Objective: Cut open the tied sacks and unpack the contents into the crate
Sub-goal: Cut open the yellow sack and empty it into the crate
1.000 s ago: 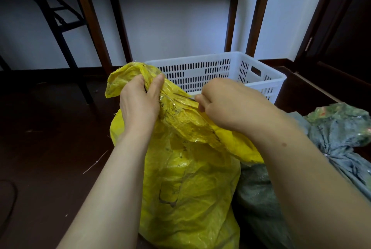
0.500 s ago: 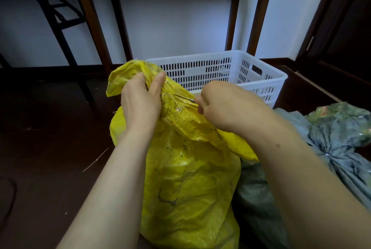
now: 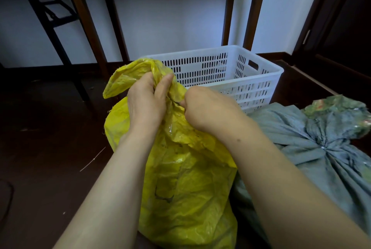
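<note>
A yellow woven sack stands on the dark floor in front of me. My left hand grips its bunched neck just below the flared top. My right hand is curled round a small tool whose thin dark tip touches the neck between my hands; the rest of the tool is hidden in my fist. Behind the sack stands a white slotted plastic crate; what lies inside it is not visible. A grey-green sack with a tied, gathered neck lies to the right.
Brown wooden table legs stand against the white wall behind the crate. A dark metal frame is at the far left. A dark wooden door frame rises at the right. A thin pale string lies on the floor at left.
My right hand has moved left, closer to my left hand, bringing the tool tip against the sack's neck. The left hand keeps its grip.
</note>
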The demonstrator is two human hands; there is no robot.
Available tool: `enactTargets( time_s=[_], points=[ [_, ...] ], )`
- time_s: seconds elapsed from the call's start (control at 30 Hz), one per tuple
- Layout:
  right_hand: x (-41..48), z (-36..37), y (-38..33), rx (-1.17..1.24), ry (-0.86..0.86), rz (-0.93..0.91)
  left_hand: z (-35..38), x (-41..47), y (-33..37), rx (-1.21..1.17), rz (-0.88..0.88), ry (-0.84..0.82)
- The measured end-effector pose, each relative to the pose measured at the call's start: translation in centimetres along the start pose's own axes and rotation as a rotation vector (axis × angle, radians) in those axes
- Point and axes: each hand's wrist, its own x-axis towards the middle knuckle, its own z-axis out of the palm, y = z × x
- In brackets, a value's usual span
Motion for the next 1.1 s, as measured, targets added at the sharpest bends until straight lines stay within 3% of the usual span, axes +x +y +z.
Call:
enactTargets(
  time_s=[0.23, 0.43, 0.57, 0.8, 0.9, 0.97, 1.1],
  points=[
    [0.7, 1.4, 1.0, 0.002, -0.036, -0.019, -1.0, 0.7, -0.7, -0.138, -0.122, 0.151],
    [0.3, 1.7, 3.4, 0.010, -0.229, 0.039, -2.2, 2.7, -0.7, -0.216, -0.188, 0.265],
    [-0.4, -2.8, 4.1, 0.163, -0.124, 0.051, -1.6, 2.3, -1.9, -0.144, -0.283, 0.134],
    [-1.8, -7.0, 7.0, 0.411, -0.126, 0.159, -1.2, 1.4, -1.7, -0.083, -0.311, -0.016],
    [-0.8, -5.9, 6.9, 0.406, 0.065, 0.127, -1.0, 1.3, -1.0, -0.222, -0.385, -0.149],
    [0.2, -3.7, 6.0, 0.533, 0.179, 0.091, -0.9, 1.1, -0.1, -0.339, -0.420, -0.213],
    [2.2, 1.2, 5.1, 0.772, 0.229, 0.123, -0.8, 0.6, 1.5, -0.486, -0.489, -0.334]
  ],
)
